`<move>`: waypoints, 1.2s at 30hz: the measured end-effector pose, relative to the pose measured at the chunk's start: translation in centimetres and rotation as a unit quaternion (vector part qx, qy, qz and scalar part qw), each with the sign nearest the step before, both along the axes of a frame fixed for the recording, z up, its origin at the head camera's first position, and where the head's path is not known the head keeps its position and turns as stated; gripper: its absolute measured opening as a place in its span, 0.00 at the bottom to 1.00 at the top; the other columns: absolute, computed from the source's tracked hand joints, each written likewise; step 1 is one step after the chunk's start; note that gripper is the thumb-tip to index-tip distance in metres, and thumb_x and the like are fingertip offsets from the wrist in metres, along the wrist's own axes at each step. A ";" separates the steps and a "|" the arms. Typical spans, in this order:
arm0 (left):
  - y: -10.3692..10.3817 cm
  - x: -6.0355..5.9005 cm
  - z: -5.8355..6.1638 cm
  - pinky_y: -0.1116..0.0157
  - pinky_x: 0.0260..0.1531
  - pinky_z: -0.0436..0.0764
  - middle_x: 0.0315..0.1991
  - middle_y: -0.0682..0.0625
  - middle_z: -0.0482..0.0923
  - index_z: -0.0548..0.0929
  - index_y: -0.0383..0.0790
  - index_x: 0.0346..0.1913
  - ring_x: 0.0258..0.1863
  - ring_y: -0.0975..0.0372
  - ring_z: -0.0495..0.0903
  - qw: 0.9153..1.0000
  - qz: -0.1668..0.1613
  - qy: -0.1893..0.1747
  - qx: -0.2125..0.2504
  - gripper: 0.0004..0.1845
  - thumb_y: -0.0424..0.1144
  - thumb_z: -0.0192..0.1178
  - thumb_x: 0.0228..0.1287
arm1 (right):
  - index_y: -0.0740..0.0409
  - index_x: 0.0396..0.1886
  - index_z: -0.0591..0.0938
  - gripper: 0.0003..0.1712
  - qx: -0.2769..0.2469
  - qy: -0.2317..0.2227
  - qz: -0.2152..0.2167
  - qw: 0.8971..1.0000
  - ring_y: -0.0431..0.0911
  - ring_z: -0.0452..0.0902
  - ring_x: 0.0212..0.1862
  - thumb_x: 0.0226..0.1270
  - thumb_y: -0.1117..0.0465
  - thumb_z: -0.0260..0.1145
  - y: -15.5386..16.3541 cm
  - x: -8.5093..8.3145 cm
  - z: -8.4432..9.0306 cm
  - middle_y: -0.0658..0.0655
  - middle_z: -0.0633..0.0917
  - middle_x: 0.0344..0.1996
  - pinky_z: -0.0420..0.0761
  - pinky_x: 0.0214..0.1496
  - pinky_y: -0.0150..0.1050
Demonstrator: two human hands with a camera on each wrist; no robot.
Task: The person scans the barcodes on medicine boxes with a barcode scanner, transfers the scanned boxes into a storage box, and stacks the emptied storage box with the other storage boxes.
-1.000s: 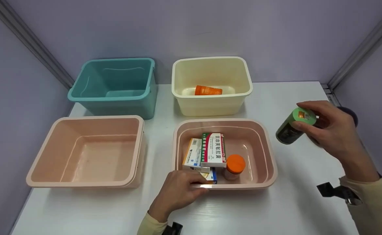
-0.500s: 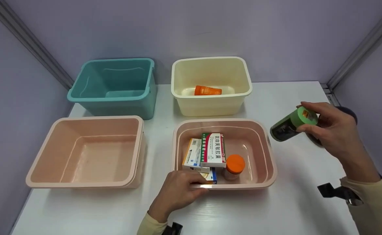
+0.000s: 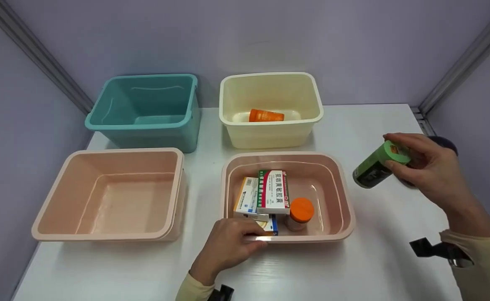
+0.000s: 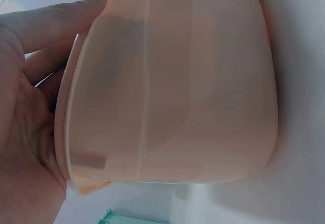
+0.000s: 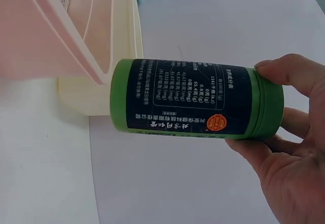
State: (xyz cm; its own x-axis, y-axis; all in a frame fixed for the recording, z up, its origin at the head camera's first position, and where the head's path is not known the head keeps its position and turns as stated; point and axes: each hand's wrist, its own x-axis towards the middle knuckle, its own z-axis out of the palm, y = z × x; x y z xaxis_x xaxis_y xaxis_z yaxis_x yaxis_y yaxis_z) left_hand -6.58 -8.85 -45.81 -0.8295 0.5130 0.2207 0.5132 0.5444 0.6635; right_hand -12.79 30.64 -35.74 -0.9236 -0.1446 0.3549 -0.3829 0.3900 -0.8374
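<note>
Partly hidden by the left hand point(image 3: 228, 246) gripping the tub point(image 3: 345, 209), a box point(image 3: 270, 225) shows only a corner, while the right hand point(image 3: 433, 175) holds a bottle point(image 3: 372, 167).

Place: staged recording booth, not a lived-in room.
Walls: plain lilac panels joined by metal corner rails point(image 3: 39, 54).
Surface: white table point(image 3: 353, 271), bare apart from the props.
Props: four plastic tubs in a grid, teal tub point(image 3: 144, 125), cream tub point(image 3: 270, 133), two pink tubs point(image 3: 102, 234).
Contents: medicine boxes point(image 3: 273, 191) and pill bottles, sorting-exercise material.
</note>
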 end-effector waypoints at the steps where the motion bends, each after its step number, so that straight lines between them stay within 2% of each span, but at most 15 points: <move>1: 0.0 0.0 0.0 0.67 0.33 0.75 0.31 0.62 0.83 0.89 0.51 0.34 0.32 0.71 0.77 1.000 0.000 0.000 0.000 0.05 0.42 0.74 0.53 | 0.72 0.60 0.77 0.31 -0.010 -0.001 -0.001 1.000 0.43 0.79 0.49 0.54 0.85 0.65 0.0 0.0 0.0 0.60 0.77 0.54 0.76 0.45 0.26; 5: 0.0 0.0 0.0 0.67 0.32 0.75 0.31 0.62 0.83 0.90 0.51 0.34 0.32 0.71 0.77 1.000 0.001 0.000 0.000 0.05 0.42 0.74 0.53 | 0.74 0.58 0.77 0.30 -0.030 0.006 -0.022 0.999 0.43 0.79 0.46 0.52 0.86 0.65 0.0 0.1 -0.1 0.60 0.78 0.52 0.76 0.45 0.26; 8: 0.0 0.0 0.0 0.67 0.32 0.75 0.31 0.62 0.83 0.90 0.51 0.34 0.32 0.71 0.77 1.000 0.001 -0.001 0.000 0.05 0.42 0.74 0.53 | 0.72 0.57 0.79 0.30 -0.006 0.022 -0.052 0.998 0.43 0.77 0.45 0.51 0.85 0.68 0.0 0.1 -0.3 0.57 0.78 0.49 0.75 0.44 0.25; 12: 0.0 0.1 0.0 0.67 0.32 0.75 0.31 0.63 0.83 0.90 0.51 0.34 0.32 0.71 0.77 1.000 0.001 -0.001 0.000 0.05 0.42 0.74 0.53 | 0.69 0.56 0.81 0.27 0.008 0.035 -0.086 0.996 0.44 0.75 0.48 0.53 0.83 0.69 0.1 0.0 -0.4 0.54 0.77 0.48 0.74 0.46 0.25; 14: 0.0 0.1 0.0 0.67 0.33 0.75 0.32 0.63 0.83 0.90 0.51 0.34 0.32 0.71 0.77 1.000 0.000 0.002 -0.002 0.05 0.42 0.74 0.54 | 0.71 0.55 0.81 0.25 -0.027 0.036 -0.088 0.995 0.45 0.75 0.50 0.55 0.82 0.68 0.2 0.0 -0.4 0.55 0.77 0.49 0.75 0.46 0.25; 16: 0.0 0.1 0.0 0.67 0.33 0.76 0.32 0.64 0.83 0.90 0.51 0.35 0.33 0.71 0.78 1.000 0.001 0.006 -0.004 0.06 0.42 0.74 0.54 | 0.72 0.55 0.80 0.24 -0.091 0.024 -0.080 0.992 0.45 0.76 0.51 0.56 0.81 0.68 0.3 0.0 -0.4 0.57 0.78 0.51 0.76 0.45 0.26; 19: -0.1 0.1 -0.1 0.66 0.35 0.76 0.33 0.64 0.83 0.90 0.51 0.36 0.34 0.71 0.78 1.000 0.000 0.009 -0.006 0.06 0.43 0.74 0.54 | 0.75 0.54 0.79 0.23 -0.187 0.001 -0.064 0.980 0.48 0.75 0.54 0.57 0.80 0.68 0.4 0.0 -0.4 0.59 0.79 0.52 0.77 0.46 0.27; 21: -0.1 0.0 -0.1 0.66 0.35 0.76 0.33 0.64 0.83 0.90 0.51 0.36 0.34 0.71 0.79 1.000 -0.001 0.007 -0.006 0.06 0.43 0.73 0.54 | 0.75 0.55 0.79 0.23 -0.229 -0.020 -0.062 0.971 0.49 0.74 0.57 0.57 0.79 0.68 0.6 0.1 -0.4 0.60 0.79 0.53 0.77 0.48 0.28; 24: -0.1 0.0 -0.1 0.66 0.35 0.77 0.33 0.64 0.83 0.90 0.51 0.36 0.34 0.72 0.79 1.000 -0.002 0.004 -0.006 0.06 0.43 0.73 0.55 | 0.74 0.57 0.79 0.24 -0.252 -0.040 -0.060 0.965 0.50 0.70 0.62 0.58 0.80 0.68 0.8 0.2 -0.3 0.61 0.79 0.54 0.75 0.51 0.29; 27: -0.1 0.0 -0.1 0.66 0.35 0.77 0.33 0.64 0.83 0.90 0.52 0.36 0.34 0.72 0.79 1.000 -0.002 0.002 -0.006 0.05 0.43 0.73 0.56 | 0.73 0.58 0.78 0.25 -0.255 -0.056 -0.057 0.964 0.50 0.69 0.63 0.58 0.80 0.67 0.9 0.3 -0.4 0.61 0.78 0.55 0.74 0.52 0.28; 30: 0.0 0.0 -0.1 0.66 0.36 0.77 0.33 0.63 0.83 0.90 0.52 0.36 0.34 0.71 0.79 1.000 -0.002 -0.001 -0.005 0.05 0.44 0.72 0.56 | 0.73 0.58 0.78 0.25 -0.248 -0.063 -0.049 0.965 0.49 0.71 0.60 0.59 0.80 0.66 1.1 0.3 -0.6 0.59 0.77 0.55 0.74 0.51 0.28; 36: 0.0 0.0 0.0 0.66 0.37 0.77 0.33 0.64 0.83 0.90 0.52 0.36 0.34 0.71 0.79 1.000 -0.002 -0.007 0.000 0.05 0.43 0.72 0.56 | 0.74 0.57 0.78 0.24 -0.265 -0.058 -0.034 0.962 0.45 0.77 0.54 0.58 0.83 0.65 1.2 0.1 -1.0 0.58 0.79 0.51 0.77 0.48 0.28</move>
State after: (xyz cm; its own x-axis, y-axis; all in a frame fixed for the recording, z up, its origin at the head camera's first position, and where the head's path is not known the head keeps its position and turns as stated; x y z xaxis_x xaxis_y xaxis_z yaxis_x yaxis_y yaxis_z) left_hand -6.54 -8.83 -45.77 -0.8299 0.5169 0.2099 0.5068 0.5413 0.6709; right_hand -12.65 31.83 -36.76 -0.9623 0.0912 0.2564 -0.2639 -0.0829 -0.9610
